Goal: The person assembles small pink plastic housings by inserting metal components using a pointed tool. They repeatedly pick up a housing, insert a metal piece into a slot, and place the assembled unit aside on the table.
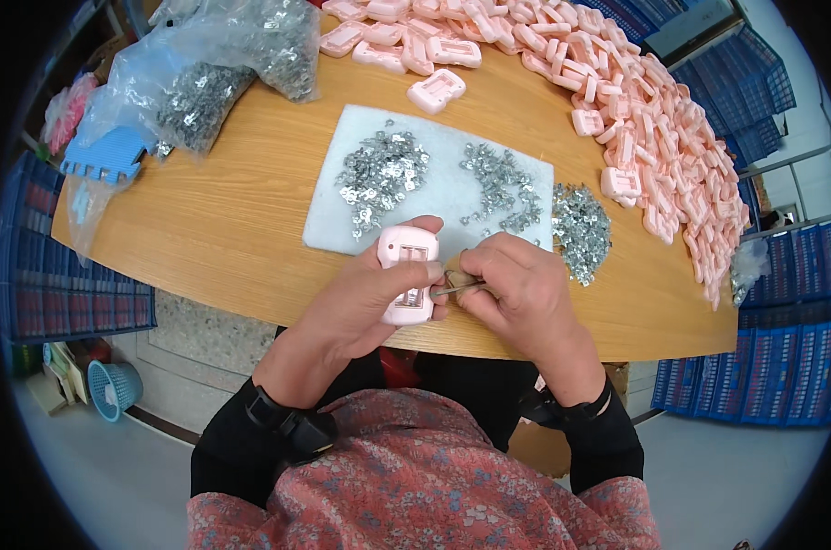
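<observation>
A pale pink plastic casing [393, 240] with a rectangular opening is gripped in my left hand [356, 298], its thumb lying across the opening. Shiny metal shows inside that opening. Between the fingertips of my right hand [526, 284] is a thin metal tool that looks like tweezers [452, 289], its tip close to the casing's right edge. The casing is held above the near edge of the table. Just beyond my hands lies a white foam sheet [328, 215], bearing a pile of small metal clips [383, 174] on its left and a looser pile [503, 183] on its right.
More metal clips [581, 234] lie on the wooden table [250, 174] right of the foam. Pink casings [636, 137] are heaped along the far and right sides. Clear bags of clips [204, 92] and a blue plastic piece [108, 156] sit at far left. Blue crates [76, 298] stand around.
</observation>
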### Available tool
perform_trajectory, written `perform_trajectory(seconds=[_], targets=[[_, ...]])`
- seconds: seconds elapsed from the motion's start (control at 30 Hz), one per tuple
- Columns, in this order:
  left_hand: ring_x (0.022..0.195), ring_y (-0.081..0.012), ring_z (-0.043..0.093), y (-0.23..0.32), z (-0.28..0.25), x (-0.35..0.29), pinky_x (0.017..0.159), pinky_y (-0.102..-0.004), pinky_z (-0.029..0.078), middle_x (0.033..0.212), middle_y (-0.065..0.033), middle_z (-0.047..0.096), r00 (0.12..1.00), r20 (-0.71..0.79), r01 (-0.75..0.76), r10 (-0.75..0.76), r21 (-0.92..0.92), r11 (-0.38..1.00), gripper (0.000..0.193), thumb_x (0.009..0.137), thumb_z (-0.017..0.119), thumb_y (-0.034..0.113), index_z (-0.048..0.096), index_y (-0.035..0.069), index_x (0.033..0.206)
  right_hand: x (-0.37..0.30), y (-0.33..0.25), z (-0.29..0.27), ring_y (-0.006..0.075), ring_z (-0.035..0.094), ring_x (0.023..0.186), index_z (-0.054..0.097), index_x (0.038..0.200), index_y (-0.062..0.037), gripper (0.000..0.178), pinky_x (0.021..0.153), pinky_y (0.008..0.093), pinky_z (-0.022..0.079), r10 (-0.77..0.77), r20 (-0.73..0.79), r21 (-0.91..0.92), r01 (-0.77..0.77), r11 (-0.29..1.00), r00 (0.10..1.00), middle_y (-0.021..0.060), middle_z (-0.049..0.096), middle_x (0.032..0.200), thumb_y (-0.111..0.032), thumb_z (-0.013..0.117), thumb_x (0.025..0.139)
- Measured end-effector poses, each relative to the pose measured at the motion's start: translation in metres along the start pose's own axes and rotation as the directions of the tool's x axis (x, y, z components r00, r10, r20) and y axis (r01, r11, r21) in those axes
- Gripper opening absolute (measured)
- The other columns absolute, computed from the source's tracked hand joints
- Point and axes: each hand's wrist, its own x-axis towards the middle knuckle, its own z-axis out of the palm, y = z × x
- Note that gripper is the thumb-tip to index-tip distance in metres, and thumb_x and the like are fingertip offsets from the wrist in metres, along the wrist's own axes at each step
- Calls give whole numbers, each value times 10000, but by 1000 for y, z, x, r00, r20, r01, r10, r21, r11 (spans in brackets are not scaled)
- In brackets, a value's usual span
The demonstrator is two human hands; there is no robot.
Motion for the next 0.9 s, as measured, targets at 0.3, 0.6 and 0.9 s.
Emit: perform_trajectory(seconds=[0.3, 0.6, 0.9], targets=[[823, -157, 648, -12, 4, 3, 741, -303, 522, 969, -48, 617, 973, 84, -231, 215, 339, 912, 550, 881, 667, 16, 433, 75, 1375, -23, 1, 3, 56, 478, 652, 633, 908, 11, 121, 590, 237, 418, 492, 208, 554, -516, 653, 846, -7, 543, 730, -59, 675, 819], [797, -242, 683, -9, -4, 5, 750, -461, 599, 904, -105, 660, 993, 118, 14, -17, 29, 999, 534, 1047, 312, 456, 442, 56, 1376, -18, 7, 11, 40, 455, 647, 646, 935, 11, 134, 583, 218, 403, 499, 116, 628, -452, 633, 859, -30, 516, 736, -37, 656, 810], [743, -257, 693, -5, -5, 7, 732, -421, 605, 895, -116, 659, 983, 85, 163, -165, 25, 986, 566, 1066, 215, 484, 467, 72, 1361, -4, 3, 17, 232, 623, 643, 648, 899, -36, 158, 570, 329, 507, 292, 77, 210, -301, 930, 953, 91, 609, 773, -71, 710, 758]])
